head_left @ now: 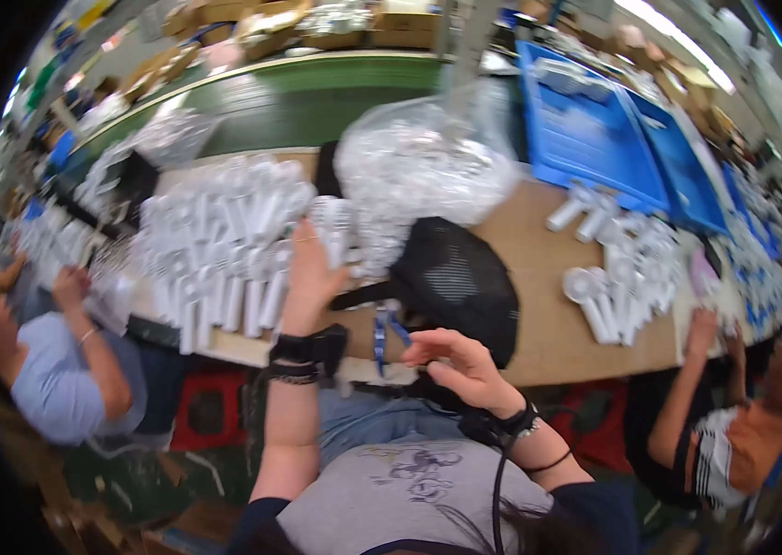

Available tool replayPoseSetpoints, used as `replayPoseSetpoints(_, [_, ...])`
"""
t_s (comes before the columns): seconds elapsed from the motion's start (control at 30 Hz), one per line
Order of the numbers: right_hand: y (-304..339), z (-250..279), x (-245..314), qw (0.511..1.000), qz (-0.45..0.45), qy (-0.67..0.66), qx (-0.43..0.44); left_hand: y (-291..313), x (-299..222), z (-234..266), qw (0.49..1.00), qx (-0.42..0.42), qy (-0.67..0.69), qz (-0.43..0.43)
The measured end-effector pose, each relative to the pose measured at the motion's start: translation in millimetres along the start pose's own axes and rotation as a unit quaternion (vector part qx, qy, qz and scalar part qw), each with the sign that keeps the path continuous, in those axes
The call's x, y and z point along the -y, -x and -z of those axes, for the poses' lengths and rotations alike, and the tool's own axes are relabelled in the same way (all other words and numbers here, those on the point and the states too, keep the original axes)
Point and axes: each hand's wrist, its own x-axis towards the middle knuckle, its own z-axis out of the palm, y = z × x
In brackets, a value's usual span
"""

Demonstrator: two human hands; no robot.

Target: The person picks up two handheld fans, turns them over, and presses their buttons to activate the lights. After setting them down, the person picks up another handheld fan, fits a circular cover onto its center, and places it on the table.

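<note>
White round-headed plastic handles (234, 227) are lying left of the black mesh cap (460, 277) in one pile too crowded to count; one smaller pile (627, 268) is lying right of it. The left hand (315, 273) is hovering at the first pile's cap-side edge, handles directly at its fingertips, touch unclear, thumb standing apart from fingers. The right hand (456, 363) is hanging before the cap, fingers loosely curling, thumb apart. One clear plastic bag (428, 148) is sitting behind the cap; two blue trays (585, 129) are standing beyond, rightward. Two co-workers (67, 379) are flanking it.
</note>
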Motion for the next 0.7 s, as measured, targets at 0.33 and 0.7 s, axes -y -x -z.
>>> replayPoseSetpoints(0.33, [71, 139, 47, 0.813, 0.105, 0.338, -0.462, -3, -12, -2, 0.999, -0.031, 0.001, -0.022])
replayPoseSetpoints(0.7, [99, 185, 26, 0.551, -0.149, 0.742, -0.351, 26, -19, 12, 0.998, -0.042, 0.006, -0.036])
